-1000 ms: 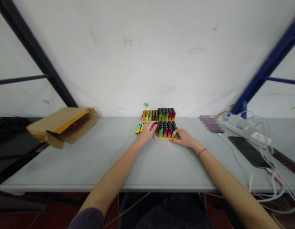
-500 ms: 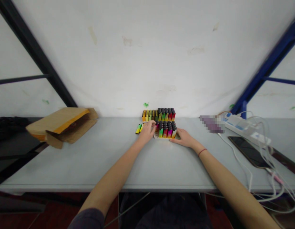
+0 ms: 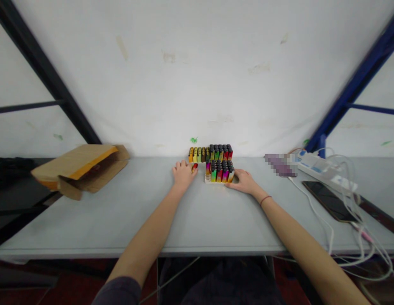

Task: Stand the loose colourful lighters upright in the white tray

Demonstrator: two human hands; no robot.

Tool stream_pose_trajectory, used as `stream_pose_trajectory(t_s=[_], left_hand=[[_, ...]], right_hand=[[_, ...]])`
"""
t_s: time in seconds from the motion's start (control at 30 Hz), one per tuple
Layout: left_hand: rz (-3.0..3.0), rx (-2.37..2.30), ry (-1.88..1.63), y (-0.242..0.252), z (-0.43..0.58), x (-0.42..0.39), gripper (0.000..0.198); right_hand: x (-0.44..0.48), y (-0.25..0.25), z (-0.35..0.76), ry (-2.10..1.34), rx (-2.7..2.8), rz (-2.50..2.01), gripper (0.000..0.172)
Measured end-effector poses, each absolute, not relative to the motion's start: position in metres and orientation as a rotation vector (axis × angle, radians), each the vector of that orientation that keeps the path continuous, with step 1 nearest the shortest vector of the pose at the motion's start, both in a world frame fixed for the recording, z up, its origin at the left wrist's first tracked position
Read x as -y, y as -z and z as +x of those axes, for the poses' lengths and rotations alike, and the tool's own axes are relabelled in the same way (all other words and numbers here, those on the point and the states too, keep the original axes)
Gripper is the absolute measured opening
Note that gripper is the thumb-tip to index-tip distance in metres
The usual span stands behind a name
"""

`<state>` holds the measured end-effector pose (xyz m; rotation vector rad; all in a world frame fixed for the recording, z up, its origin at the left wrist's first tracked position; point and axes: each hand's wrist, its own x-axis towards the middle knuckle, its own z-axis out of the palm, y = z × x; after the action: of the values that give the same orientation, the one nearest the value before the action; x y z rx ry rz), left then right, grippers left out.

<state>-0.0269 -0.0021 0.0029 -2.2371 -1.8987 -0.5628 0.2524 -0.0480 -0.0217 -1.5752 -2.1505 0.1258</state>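
Observation:
My left hand (image 3: 183, 174) lies low over the table left of the tray, fingers apart, covering the spot where loose lighters lay. A red lighter (image 3: 194, 168) shows beside its thumb; what is under the palm is hidden. My right hand (image 3: 245, 181) grips the right side of a clear tray (image 3: 211, 181), thumb at the front corner and fingers along the side. Upright lighters (image 3: 220, 173) with black tops, in green, red, pink and orange, fill most of this tray. At its left front corner there is a gap, with a purple-orange lighter (image 3: 208, 167) behind it.
Behind the tray stand yellow-toned lighters (image 3: 197, 156) and another block of black-topped lighters (image 3: 221, 152), near the wall. An opened cardboard box (image 3: 82, 169) lies at left. A phone (image 3: 327, 200), a power strip (image 3: 324, 169) and white cables (image 3: 311, 203) occupy the right.
My left hand has moved left from the tray's left end to the loose lighters. A purple-orange lighter at the tray's left end is now uncovered. My right hand stays on the tray.

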Motion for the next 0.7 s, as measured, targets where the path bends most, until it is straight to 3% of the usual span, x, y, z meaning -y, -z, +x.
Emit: stream_pose_trajectory(t_s=[0.3,0.57,0.7], left_hand=[[-2.377,1.766,0.513,-0.001,-0.013,0.008,0.025],[-2.464,1.819,0.461,0.000,-0.012,0.007,0.024],[-2.451,1.932,0.756,-0.004,-0.010,0.007,0.024]], right_hand=[[0.049,0.024,0.253,-0.133,2.146,-1.564,0.055],[0.049,0.023,0.253,-0.144,2.152,-1.589,0.056],[0.049,0.024,0.252,-0.135,2.146,-1.578,0.055]])
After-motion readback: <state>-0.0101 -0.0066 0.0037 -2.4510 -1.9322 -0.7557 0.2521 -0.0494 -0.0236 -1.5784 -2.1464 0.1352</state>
